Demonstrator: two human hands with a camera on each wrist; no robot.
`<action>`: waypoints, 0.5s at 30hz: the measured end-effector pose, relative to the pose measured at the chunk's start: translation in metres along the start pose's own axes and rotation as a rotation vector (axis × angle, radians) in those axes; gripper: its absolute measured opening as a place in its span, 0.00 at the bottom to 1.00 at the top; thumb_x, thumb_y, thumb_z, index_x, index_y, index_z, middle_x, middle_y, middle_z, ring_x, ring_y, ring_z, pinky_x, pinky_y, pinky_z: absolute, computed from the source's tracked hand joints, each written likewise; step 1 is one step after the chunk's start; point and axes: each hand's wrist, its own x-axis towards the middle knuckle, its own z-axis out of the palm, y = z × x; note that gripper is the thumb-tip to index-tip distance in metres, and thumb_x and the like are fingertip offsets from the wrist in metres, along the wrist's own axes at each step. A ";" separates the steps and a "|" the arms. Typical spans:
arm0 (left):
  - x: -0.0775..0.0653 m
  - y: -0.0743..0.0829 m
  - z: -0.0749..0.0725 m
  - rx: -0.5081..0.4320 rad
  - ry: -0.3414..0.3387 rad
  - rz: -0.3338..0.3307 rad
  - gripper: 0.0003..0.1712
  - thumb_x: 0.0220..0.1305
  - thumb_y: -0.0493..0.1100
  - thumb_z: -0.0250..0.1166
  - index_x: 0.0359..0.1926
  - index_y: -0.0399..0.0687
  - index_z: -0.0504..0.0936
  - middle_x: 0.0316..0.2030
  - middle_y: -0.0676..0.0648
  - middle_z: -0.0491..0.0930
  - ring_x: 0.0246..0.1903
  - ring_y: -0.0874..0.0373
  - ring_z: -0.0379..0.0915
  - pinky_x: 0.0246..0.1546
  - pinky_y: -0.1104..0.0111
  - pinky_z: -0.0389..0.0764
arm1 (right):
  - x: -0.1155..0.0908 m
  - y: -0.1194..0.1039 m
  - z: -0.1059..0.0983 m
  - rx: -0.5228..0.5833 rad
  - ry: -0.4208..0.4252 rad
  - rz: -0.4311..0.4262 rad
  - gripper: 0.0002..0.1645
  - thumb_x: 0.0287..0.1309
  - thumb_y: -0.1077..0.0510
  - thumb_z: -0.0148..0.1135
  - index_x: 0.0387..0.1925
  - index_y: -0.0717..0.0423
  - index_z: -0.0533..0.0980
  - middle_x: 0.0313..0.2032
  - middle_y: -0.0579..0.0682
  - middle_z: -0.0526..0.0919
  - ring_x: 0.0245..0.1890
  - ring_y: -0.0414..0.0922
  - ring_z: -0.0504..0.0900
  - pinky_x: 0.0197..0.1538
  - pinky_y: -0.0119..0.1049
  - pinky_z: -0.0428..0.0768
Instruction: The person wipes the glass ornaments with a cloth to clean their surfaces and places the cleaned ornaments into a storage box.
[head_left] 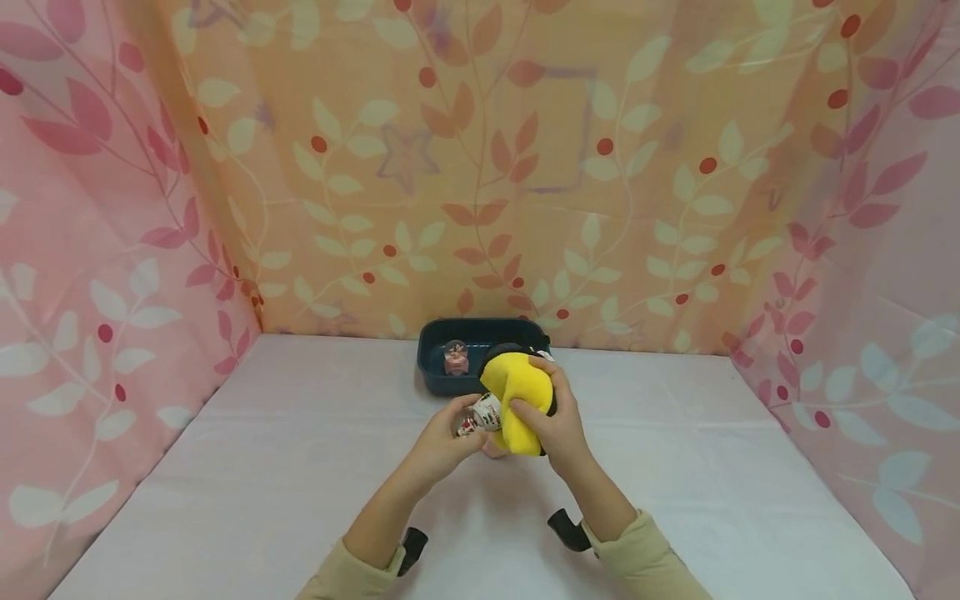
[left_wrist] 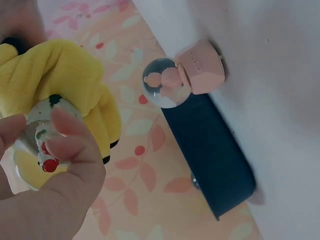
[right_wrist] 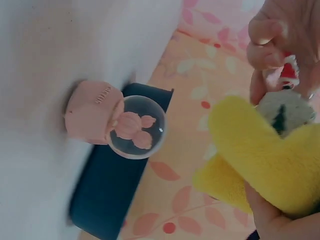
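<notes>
My left hand (head_left: 442, 442) grips a small snow globe (head_left: 487, 410) by its clear dome. Inside shows a red and white figure; its whitish base bears a green tree (right_wrist: 281, 120). My right hand (head_left: 562, 421) holds a fuzzy yellow cloth (head_left: 525, 385) with black parts, bunched against the globe's base and partly covering it. Below the hands a pink snow globe (left_wrist: 202, 67) stands upright on the table, with pink figures in its dome; in the head view the hands and cloth mostly hide it.
Behind the hands, a dark blue basin (head_left: 442, 385) stands at the table's back edge. Inside it sits another pinkish snow globe (head_left: 455, 358); the cloth hides the basin's right part. Patterned curtains (head_left: 480, 167) enclose the white table (head_left: 300, 467) at the back and both sides.
</notes>
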 end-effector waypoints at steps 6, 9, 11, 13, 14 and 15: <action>0.001 0.000 0.004 0.080 0.023 0.051 0.36 0.56 0.34 0.66 0.66 0.34 0.66 0.60 0.34 0.69 0.51 0.42 0.71 0.49 0.53 0.78 | -0.003 -0.002 0.009 -0.133 -0.185 -0.076 0.43 0.53 0.64 0.66 0.68 0.49 0.58 0.54 0.60 0.65 0.43 0.54 0.70 0.43 0.42 0.75; 0.002 -0.003 0.005 0.060 0.020 0.051 0.36 0.56 0.33 0.67 0.65 0.32 0.66 0.60 0.34 0.68 0.51 0.41 0.71 0.49 0.54 0.78 | -0.003 0.002 0.011 -0.162 -0.166 -0.033 0.44 0.51 0.64 0.69 0.67 0.46 0.60 0.55 0.59 0.66 0.42 0.54 0.71 0.42 0.42 0.75; 0.002 -0.006 0.006 0.040 0.025 0.041 0.36 0.56 0.35 0.68 0.66 0.33 0.65 0.62 0.34 0.68 0.52 0.41 0.71 0.49 0.54 0.78 | -0.003 0.005 0.012 -0.179 -0.139 -0.021 0.43 0.50 0.64 0.70 0.66 0.45 0.62 0.54 0.58 0.67 0.42 0.53 0.71 0.41 0.42 0.76; 0.002 -0.008 0.006 0.010 0.042 0.022 0.39 0.56 0.36 0.69 0.67 0.34 0.64 0.63 0.33 0.66 0.54 0.40 0.70 0.50 0.53 0.78 | -0.003 0.007 0.013 -0.184 -0.118 -0.035 0.42 0.50 0.64 0.70 0.65 0.46 0.63 0.53 0.58 0.68 0.42 0.53 0.71 0.41 0.42 0.76; 0.002 -0.008 0.006 -0.005 0.052 0.008 0.40 0.56 0.38 0.70 0.67 0.34 0.64 0.63 0.33 0.66 0.55 0.40 0.69 0.50 0.53 0.77 | -0.003 0.008 0.013 -0.185 -0.107 -0.053 0.41 0.50 0.65 0.70 0.65 0.47 0.63 0.53 0.59 0.68 0.42 0.53 0.71 0.41 0.42 0.76; 0.002 -0.008 0.006 -0.021 0.063 -0.005 0.40 0.55 0.39 0.71 0.67 0.34 0.64 0.63 0.33 0.67 0.56 0.41 0.69 0.51 0.53 0.77 | -0.004 0.008 0.014 -0.183 -0.096 -0.077 0.41 0.50 0.65 0.69 0.64 0.48 0.63 0.52 0.59 0.69 0.42 0.53 0.72 0.41 0.42 0.76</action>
